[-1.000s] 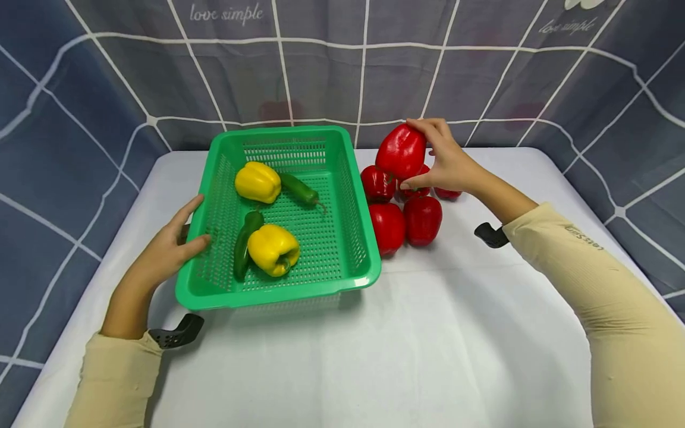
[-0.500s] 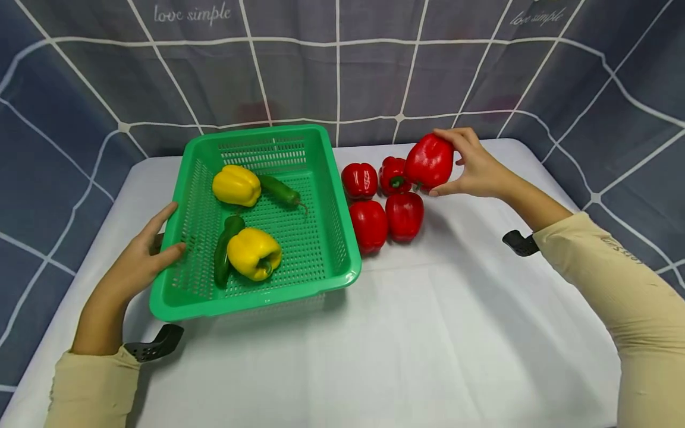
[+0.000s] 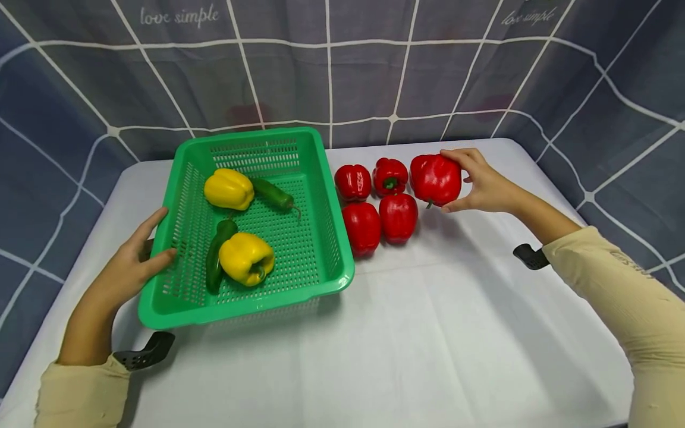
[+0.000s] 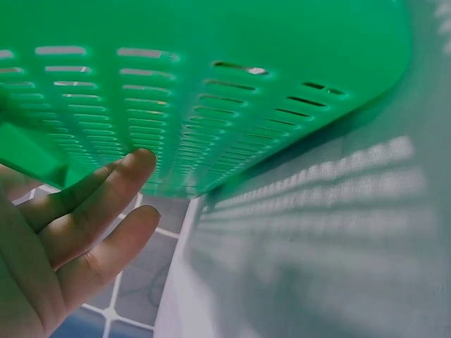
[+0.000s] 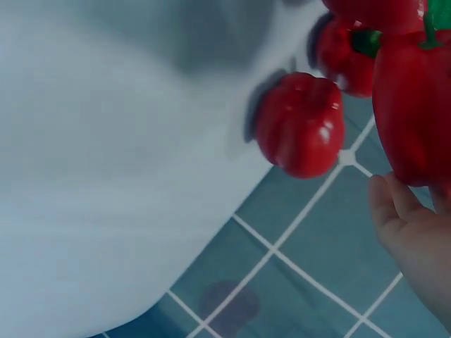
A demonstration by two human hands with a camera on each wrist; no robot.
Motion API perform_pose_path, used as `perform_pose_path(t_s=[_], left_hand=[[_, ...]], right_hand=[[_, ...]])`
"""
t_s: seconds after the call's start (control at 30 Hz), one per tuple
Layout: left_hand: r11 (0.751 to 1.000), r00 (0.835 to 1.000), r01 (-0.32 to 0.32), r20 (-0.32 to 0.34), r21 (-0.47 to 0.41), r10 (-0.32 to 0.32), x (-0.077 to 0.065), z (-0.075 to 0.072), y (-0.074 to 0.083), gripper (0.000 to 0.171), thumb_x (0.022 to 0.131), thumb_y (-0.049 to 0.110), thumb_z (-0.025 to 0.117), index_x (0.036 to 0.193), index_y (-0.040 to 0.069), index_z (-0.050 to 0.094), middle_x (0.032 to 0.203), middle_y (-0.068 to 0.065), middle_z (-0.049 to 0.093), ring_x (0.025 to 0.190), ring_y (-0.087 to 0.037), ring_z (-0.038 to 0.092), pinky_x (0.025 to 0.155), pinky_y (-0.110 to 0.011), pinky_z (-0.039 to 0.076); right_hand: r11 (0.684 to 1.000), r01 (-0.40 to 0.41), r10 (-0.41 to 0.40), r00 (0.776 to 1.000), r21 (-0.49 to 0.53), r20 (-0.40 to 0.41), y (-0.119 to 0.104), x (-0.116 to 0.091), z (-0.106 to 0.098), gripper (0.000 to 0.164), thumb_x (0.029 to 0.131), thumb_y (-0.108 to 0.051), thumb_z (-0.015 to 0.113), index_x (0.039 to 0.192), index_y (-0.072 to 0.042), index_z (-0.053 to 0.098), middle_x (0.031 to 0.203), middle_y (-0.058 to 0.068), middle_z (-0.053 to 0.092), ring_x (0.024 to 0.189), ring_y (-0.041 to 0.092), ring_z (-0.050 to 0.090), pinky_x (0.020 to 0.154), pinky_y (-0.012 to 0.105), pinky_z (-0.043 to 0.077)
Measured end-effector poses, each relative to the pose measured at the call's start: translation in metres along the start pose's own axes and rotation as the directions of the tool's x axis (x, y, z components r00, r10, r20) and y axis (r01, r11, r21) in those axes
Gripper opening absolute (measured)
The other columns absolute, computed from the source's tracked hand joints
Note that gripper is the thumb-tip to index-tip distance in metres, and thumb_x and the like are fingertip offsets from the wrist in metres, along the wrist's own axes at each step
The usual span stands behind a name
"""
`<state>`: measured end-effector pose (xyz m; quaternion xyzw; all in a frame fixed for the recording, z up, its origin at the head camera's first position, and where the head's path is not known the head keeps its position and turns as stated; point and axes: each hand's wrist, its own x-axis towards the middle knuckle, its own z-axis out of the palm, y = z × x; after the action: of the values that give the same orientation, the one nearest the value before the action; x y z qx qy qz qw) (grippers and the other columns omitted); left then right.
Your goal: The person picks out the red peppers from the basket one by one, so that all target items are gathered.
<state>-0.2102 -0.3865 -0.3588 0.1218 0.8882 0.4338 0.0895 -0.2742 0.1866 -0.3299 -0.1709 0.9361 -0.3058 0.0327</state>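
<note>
My left hand (image 3: 124, 264) holds the left rim of a green plastic basket (image 3: 243, 306), thumb over the rim. In the left wrist view, fingers (image 4: 106, 204) lie against its slotted outer wall (image 4: 232, 113). Inside are two yellow bell peppers (image 3: 229, 189) and two green chili peppers (image 3: 275, 194). My right hand (image 3: 489, 189) grips a large red bell pepper (image 3: 436, 179), stem downward, at the right end of the red group. In the right wrist view, this held pepper (image 5: 416, 113) hangs beside another red pepper (image 5: 301, 125) that the head view hides.
Several red bell peppers stand in two rows right of the basket, among them a front one (image 3: 361, 229) and a back one (image 3: 390, 176). A white cloth (image 3: 428, 333) covers the table. A grey checked curtain (image 3: 289, 77) encloses its back and sides.
My right hand has carried the red pepper rightward and lower, from above the back peppers to the group's right end. The left hand keeps its hold on the basket. The head view has shifted.
</note>
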Motion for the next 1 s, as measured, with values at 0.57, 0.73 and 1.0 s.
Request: perform_pose_path(t_s=[0.57,0.73,1.0], left_hand=[[0.998,0.999,0.030,-0.014,0.048,-0.029,0.000,0.000,0.004,0.074,0.092,0.012,0.043,0.148,0.015,-0.004,0.114,-0.045,0.042,0.066,0.002,0.057,0.054,-0.024,0.049],[0.999,1.000,0.006,-0.017,0.043,-0.005,0.002,0.000,0.004,0.074,0.092,0.009,0.043,0.148,0.015,-0.004,0.111,-0.045,0.043,0.065,0.001,0.058,0.053,-0.025,0.049],[0.999,1.000,0.008,-0.019,0.050,-0.007,0.002,0.002,0.002,0.073,0.092,0.009,0.043,0.148,0.018,-0.003,0.110,-0.042,0.046,0.066,-0.001,0.059,0.053,-0.026,0.050]], right_hand=[[0.999,-0.016,0.011,0.990,0.032,0.141,0.024,-0.010,0.015,0.098,0.061,-0.012,0.083,0.142,-0.008,0.028,0.135,0.017,0.028,0.124,0.031,0.027,0.093,0.057,0.037],[0.999,-0.031,0.026,0.984,0.028,0.178,0.027,-0.010,0.016,0.097,0.063,-0.012,0.082,0.142,-0.009,0.027,0.136,0.017,0.027,0.125,0.032,0.025,0.093,0.058,0.036],[0.998,-0.053,0.042,0.967,0.037,0.251,0.032,-0.009,0.020,0.094,0.065,-0.010,0.079,0.142,-0.011,0.026,0.140,0.016,0.023,0.130,0.034,0.020,0.096,0.061,0.032]])
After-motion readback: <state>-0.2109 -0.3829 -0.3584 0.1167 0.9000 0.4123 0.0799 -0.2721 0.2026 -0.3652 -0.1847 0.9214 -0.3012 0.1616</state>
